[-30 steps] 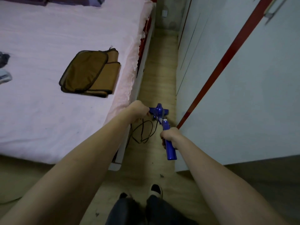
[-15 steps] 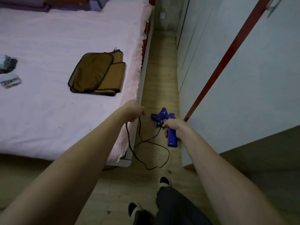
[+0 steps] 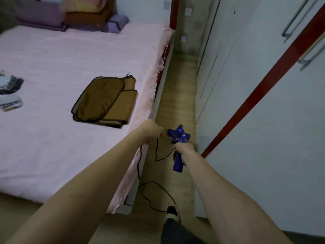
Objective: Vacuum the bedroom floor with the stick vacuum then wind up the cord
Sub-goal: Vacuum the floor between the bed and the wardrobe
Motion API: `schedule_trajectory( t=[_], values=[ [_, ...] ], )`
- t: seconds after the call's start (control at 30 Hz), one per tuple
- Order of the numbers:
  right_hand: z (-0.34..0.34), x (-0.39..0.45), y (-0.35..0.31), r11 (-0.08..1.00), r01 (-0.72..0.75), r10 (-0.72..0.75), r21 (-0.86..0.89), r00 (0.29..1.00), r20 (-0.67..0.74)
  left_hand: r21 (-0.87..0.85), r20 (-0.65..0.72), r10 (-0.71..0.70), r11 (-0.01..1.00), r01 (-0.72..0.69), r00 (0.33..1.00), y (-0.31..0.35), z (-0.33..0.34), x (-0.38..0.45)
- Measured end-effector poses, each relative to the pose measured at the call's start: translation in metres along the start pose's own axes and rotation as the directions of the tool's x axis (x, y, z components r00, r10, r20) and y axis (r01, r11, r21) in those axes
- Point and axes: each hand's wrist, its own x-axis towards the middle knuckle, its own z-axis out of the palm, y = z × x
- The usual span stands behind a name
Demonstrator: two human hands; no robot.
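Vacuum [image 3: 178, 148] work looks finished, to judge by the hands: the blue stick handle stands in the narrow floor [image 3: 177, 95] strip between the bed [image 3: 70, 67] and the white wardrobe [image 3: 263, 103], gripped around its lower grip by the right hand [image 3: 184, 149]. The left hand [image 3: 152, 132] is curled around the black cord [image 3: 156, 152] just beside the handle's winged top. I judge the winding stage is underway but early; no wrapped turns are visible on the handle, and much of the cord trails loose down the bed's edge and loops over the floor near the person's foot [image 3: 171, 210].

Compared with half a second ago, the left hand has lifted higher and holds the cord tauter, the floor loop has drawn closer to the feet, and the view has tilted up, bringing the pillows [image 3: 70, 18] into sight. A folded brown mat [image 3: 103, 100] lies on the bed.
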Motion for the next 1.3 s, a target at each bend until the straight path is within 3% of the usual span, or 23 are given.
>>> schedule_trajectory(
  t=[0.3,0.5,0.63,0.93,1.17,1.3],
  values=[
    [0.009,0.084,-0.079,1.000,0.024,-0.024,-0.011,0.999,-0.021,-0.062,0.014,-0.092,0.994,0.093,0.996,0.009,0.000,0.080],
    [-0.017,0.129,-0.092,0.981,0.020,-0.024,-0.193,0.999,-0.021,-0.055,0.021,-0.143,0.988,0.144,0.990,0.002,-0.011,0.102],
    [-0.026,0.134,-0.085,0.981,0.029,-0.031,-0.192,1.000,-0.004,-0.047,0.024,-0.151,0.987,0.152,0.988,0.000,-0.013,0.098],
    [-0.029,0.069,-0.037,0.984,-0.020,0.031,-0.179,0.998,0.059,-0.015,0.027,-0.115,0.993,0.115,0.993,-0.016,-0.015,0.057],
    [0.002,-0.024,-0.009,0.999,0.036,-0.033,-0.017,0.983,0.179,0.052,0.014,-0.043,0.998,0.042,0.999,-0.036,-0.015,0.002],
    [0.022,-0.074,0.030,0.998,0.038,-0.028,-0.054,0.983,0.179,0.080,-0.004,-0.021,0.997,0.022,1.000,-0.053,-0.021,-0.038]
  ],
)
